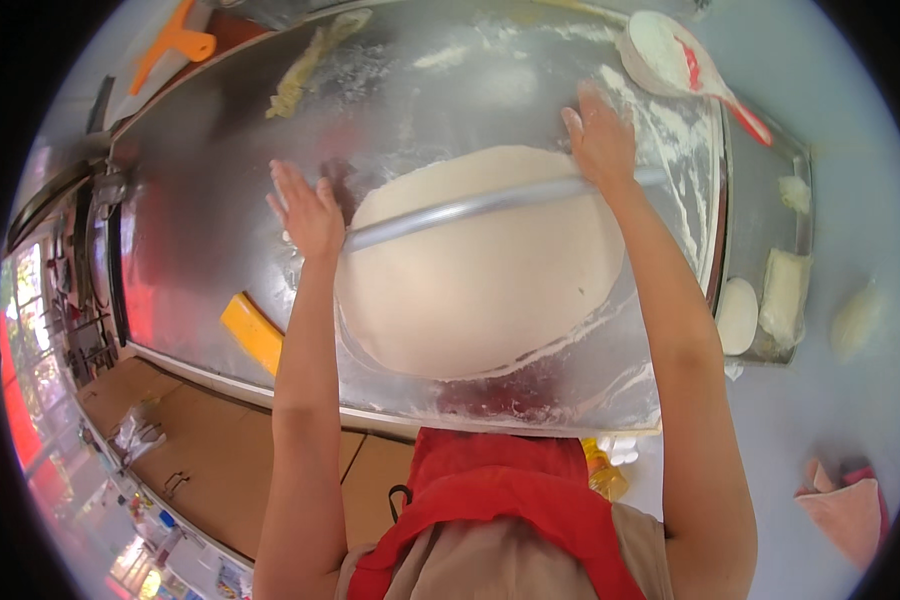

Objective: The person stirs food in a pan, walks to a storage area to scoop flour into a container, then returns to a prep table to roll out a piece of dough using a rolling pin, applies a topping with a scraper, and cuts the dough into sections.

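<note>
A large oval sheet of pale dough [480, 285] lies on the floured metal worktop [205, 220]. A metal rolling pin [470, 207] lies across its upper part, tilted up toward the right. My left hand [305, 210] is at the pin's left end, fingers stretched out and apart, palm apparently resting on it. My right hand [600, 135] is over the pin near its right end, fingers extended, palm apparently pressing on it. Left of the dough lies a yellow plastic scraper [252, 330], partly behind my left forearm.
A red-handled bowl of flour [655, 55] sits at the back right. An orange tool [170, 45] lies at the back left. A metal tray [760, 210] at the right holds a wrapped pale block [782, 300] and a white lump [738, 315]. Pink cloths [840, 510] hang lower right.
</note>
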{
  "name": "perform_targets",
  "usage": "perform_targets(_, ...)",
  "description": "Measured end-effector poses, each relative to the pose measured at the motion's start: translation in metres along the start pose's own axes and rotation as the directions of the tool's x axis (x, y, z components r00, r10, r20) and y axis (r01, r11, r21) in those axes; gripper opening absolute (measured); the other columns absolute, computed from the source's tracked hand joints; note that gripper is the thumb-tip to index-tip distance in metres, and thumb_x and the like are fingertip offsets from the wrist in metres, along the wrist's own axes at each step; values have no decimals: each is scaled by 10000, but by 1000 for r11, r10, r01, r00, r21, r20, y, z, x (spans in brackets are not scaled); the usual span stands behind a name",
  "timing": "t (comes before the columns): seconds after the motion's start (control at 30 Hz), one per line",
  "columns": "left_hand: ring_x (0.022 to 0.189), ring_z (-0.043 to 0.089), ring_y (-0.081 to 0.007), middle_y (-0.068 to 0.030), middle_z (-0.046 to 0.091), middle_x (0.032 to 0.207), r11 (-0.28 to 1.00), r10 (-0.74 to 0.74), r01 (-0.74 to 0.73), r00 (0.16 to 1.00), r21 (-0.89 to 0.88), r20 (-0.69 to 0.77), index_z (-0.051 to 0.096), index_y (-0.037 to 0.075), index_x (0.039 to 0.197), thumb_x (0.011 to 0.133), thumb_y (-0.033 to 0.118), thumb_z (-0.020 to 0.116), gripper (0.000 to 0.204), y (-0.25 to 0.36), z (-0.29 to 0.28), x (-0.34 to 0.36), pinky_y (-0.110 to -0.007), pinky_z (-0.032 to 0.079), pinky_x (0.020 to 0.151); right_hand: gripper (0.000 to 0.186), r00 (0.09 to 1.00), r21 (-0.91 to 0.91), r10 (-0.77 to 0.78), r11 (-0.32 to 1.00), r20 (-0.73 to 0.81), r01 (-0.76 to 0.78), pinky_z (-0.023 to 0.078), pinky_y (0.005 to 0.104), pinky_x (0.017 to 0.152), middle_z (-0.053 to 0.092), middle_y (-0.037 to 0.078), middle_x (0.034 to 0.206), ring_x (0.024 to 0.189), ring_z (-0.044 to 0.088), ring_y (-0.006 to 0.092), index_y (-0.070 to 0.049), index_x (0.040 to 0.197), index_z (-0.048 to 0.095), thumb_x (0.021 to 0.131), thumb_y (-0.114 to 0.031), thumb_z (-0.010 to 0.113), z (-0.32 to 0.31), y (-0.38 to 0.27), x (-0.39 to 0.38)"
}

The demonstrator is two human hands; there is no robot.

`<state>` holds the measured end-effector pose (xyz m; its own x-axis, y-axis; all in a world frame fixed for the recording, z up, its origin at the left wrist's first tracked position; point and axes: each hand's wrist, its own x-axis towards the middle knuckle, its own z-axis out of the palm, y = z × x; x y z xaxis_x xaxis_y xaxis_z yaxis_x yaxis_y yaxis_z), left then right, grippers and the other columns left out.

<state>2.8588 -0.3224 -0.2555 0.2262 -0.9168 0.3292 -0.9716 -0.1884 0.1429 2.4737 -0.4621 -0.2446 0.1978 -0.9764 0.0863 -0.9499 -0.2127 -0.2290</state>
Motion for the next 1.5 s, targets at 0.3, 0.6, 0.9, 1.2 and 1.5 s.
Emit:
perform_targets(0.3, 1382, 303, -403, -199, 336, 1498, 983, 182, -185, 931, -22, 317, 354, -12, 1427, 886, 284, 492, 631, -15, -8, -61, -518, 235, 1129, 624, 967, -78, -251, 964, 43, 254, 228, 537, 1124, 404, 94, 1476, 1381, 348, 262, -111, 1403, 438, 862, -380, 596, 15, -7, -82)
perform_targets(0.6, 1406, 257, -362, -207, 285, 1516, 999, 51, -52, 996, -16, -77, 327, -41, 1425, 969, 301, 424, 578, -31, 34, 76, -473, 194, 1155, 585, 982, -18, -61, 998, -178, 58, 233, 490, 1142, 397, 134, 1470, 1338, 392, 300, -79, 1388, 435, 927, -429, 516, 37, -34, 45)
perform_targets(0.9, 1224, 429, -391, -208, 474, 1325, 991, 16, 29, 944, -129, 330, 466, -22, 1303, 911, 255, 529, 485, -27, -60, -118, -473, 372, 1017, 629, 957, 35, 104, 992, 272, -118, 225, 457, 1141, 384, 194, 1454, 1363, 346, 314, -31, 1397, 397, 886, -335, 601, -24, 5, -171)
perform_targets(1.2, 1300, 402, -357, -105, 445, 1406, 987, 160, -136, 839, -85, 519, 477, 91, 1354, 850, 184, 586, 524, -34, -135, -288, -514, 295, 1092, 577, 953, -94, -55, 992, 296, 86, 280, 529, 1085, 481, 162, 1330, 1270, 415, 349, -59, 1299, 488, 788, -229, 694, -47, 15, -362)
perform_targets(1.5, 1303, 419, -326, -108, 459, 1399, 921, 389, -372, 881, -115, 271, 498, 65, 1325, 800, 166, 638, 553, -67, -76, -145, -417, 505, 912, 327, 904, 202, 182, 940, 387, -276, 462, 443, 802, 609, 145, 1021, 935, 588, 351, -71, 1046, 606, 792, -246, 716, -57, -76, -396)
